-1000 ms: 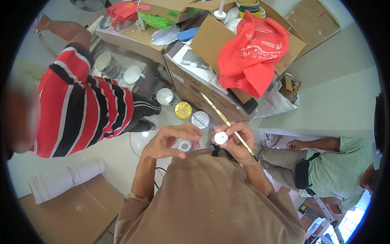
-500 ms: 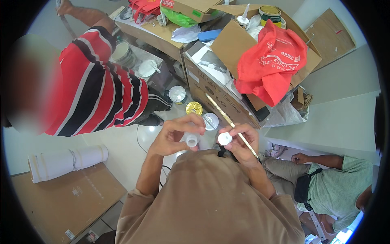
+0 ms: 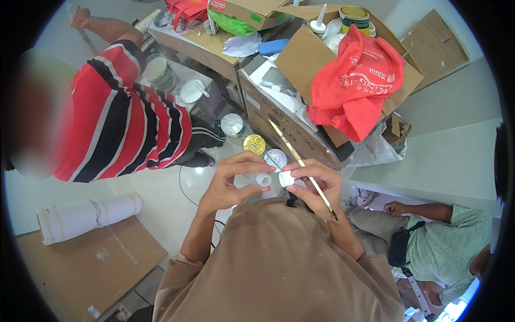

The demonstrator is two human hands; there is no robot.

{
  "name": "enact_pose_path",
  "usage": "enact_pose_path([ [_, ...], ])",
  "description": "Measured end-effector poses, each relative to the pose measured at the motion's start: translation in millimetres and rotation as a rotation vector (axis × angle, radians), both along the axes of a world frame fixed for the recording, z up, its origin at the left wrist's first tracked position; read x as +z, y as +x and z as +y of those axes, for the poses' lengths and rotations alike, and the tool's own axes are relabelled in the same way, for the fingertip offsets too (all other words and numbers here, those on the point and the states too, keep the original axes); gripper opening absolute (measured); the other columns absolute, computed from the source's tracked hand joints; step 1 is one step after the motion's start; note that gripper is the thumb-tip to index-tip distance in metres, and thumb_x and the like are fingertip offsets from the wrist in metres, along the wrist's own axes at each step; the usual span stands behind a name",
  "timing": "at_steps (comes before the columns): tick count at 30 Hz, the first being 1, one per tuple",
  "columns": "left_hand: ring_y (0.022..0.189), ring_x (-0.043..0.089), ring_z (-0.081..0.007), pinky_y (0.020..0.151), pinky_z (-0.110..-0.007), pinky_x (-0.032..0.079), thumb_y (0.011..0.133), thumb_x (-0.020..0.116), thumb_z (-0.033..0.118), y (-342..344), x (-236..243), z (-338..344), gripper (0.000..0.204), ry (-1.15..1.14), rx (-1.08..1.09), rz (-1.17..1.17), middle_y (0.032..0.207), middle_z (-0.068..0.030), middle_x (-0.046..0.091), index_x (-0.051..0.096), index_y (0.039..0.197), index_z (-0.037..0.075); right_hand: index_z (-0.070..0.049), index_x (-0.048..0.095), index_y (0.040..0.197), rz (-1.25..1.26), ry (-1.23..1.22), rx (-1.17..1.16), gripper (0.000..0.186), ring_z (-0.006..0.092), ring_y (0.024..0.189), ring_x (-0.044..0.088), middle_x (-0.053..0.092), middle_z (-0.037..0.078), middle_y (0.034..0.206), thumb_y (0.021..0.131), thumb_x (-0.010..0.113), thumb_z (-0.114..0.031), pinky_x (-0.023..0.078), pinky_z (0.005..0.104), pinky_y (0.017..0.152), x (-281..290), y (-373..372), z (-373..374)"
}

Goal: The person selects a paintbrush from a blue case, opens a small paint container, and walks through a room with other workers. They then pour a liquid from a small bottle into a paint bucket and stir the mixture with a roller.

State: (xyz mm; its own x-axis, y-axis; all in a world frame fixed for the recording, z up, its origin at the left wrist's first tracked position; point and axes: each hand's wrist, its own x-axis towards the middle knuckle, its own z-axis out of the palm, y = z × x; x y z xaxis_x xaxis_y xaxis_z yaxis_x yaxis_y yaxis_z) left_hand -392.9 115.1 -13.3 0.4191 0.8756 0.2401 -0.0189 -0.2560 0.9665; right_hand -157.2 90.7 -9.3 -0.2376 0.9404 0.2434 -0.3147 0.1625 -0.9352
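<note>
Gripping a translucent plastic bottle [image 3: 255, 178], the left hand [image 3: 228, 183] faces its open mouth toward a round white plastic cap [image 3: 286, 179] just beside it, pinched by the right hand [image 3: 323, 185], which also clamps a long pale stick [image 3: 289, 149], probably to keep it handy. Beyond sits a round gold tin [image 3: 254, 144].
</note>
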Motion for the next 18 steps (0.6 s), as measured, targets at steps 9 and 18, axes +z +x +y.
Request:
enact_pose_path([
  [9, 0.082, 0.067, -0.0209, 0.075, -0.033, 0.052, 0.076, 0.085, 0.007, 3.5, 11.0, -10.2, 0.045, -0.006, 0.045, 0.254, 0.092, -0.0083, 0.071, 0.076, 0.12, 0.008, 0.0, 0.077, 0.107, -0.51, 0.2, 0.033, 0.03, 0.0206, 0.094, 0.073, 0.073, 0.014, 0.11, 0.079, 0.079, 0.009, 0.058, 0.0301, 0.08, 9.0, 7.4, 9.8],
  [18, 0.078, 0.069, -0.0228, 0.069, -0.032, 0.053, 0.078, 0.083, 0.008, 12.8, -15.1, -48.6, 0.036, -0.086, 0.163, 0.358, 0.091, -0.0107, 0.071, 0.076, 0.113, 0.004, -0.001, 0.076, 0.106, -0.613, 0.092, 0.159, 0.024, 0.0222, 0.084, 0.074, 0.075, 0.015, 0.1, 0.082, 0.082, -0.004, 0.057, 0.0307, 0.072, -17.1, 4.4, 3.2],
])
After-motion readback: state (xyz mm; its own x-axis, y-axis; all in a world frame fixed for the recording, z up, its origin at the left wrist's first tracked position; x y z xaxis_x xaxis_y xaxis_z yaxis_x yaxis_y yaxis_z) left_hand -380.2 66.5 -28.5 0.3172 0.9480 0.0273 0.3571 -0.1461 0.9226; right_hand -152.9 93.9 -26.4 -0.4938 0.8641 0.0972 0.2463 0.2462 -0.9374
